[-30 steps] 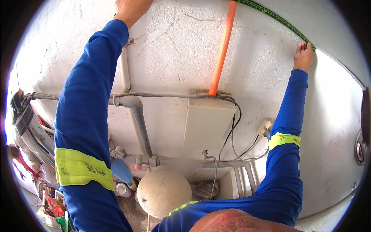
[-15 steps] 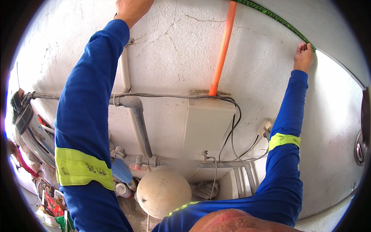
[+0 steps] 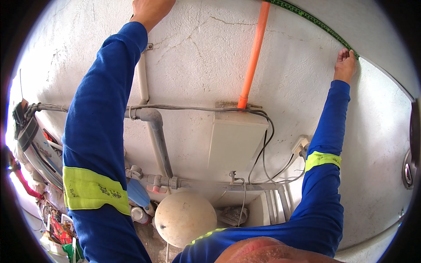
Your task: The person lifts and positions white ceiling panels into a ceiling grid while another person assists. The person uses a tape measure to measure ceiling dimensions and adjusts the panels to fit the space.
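A green tape measure (image 3: 312,19) with dark markings stretches along the top of the white wall, down to the corner at the right. My right hand (image 3: 345,65) pinches its end against that corner, arm raised. High at the upper left, my left hand (image 3: 152,12) is lifted to the wall; its fingers run out of the picture, so what they hold is hidden. The tape leaves the upper edge too, near an orange pipe (image 3: 253,57) that runs down the wall between my arms.
Below the orange pipe hangs a pale box (image 3: 237,142) with dark cables (image 3: 193,109) around it. Grey pipes (image 3: 160,140) cross the wall, with a socket (image 3: 301,145) at the right. Lower down stand a round cream tank (image 3: 186,219) and clutter (image 3: 59,232). A door with a handle (image 3: 408,173) is at far right.
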The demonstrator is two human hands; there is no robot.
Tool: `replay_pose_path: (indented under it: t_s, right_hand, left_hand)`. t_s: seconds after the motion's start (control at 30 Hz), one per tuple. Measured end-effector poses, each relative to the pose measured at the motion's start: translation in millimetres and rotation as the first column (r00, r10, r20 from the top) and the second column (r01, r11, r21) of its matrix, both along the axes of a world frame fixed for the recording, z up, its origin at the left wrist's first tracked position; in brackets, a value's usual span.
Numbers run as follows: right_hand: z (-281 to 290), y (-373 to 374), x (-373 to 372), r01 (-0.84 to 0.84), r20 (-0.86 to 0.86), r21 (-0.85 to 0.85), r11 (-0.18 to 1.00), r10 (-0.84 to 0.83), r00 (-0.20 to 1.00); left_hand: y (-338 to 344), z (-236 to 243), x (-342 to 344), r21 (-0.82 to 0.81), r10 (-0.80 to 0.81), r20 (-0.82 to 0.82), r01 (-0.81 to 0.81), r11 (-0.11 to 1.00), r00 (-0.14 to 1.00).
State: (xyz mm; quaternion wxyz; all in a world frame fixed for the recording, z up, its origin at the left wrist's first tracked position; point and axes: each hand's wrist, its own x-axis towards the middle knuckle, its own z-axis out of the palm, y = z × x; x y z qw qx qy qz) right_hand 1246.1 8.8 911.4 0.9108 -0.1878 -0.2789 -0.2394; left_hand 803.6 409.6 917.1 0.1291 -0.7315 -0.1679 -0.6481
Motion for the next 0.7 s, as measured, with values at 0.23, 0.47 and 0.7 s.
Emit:
replay_pose_path:
  t_s: [0.23,0.47,0.7]
  right_hand:
    - [-4,4,3,-0.026,0.116,-0.011,1.000,0.027,0.993]
    - [1,4,24,-0.030,0.067,0.003,1.000,0.030,0.997]
    - [-6,14,19,-0.067,0.070,0.064,0.996,0.062,0.996]
  left_hand:
    - [17,2,3,0.092,0.115,-0.030,-0.112,0.989,0.993]
    - [15,10,0,0.010,0.165,-0.082,-0.165,0.986,0.983]
    - [9,12,-2,-0.046,0.093,-0.092,-0.097,0.994,0.991]
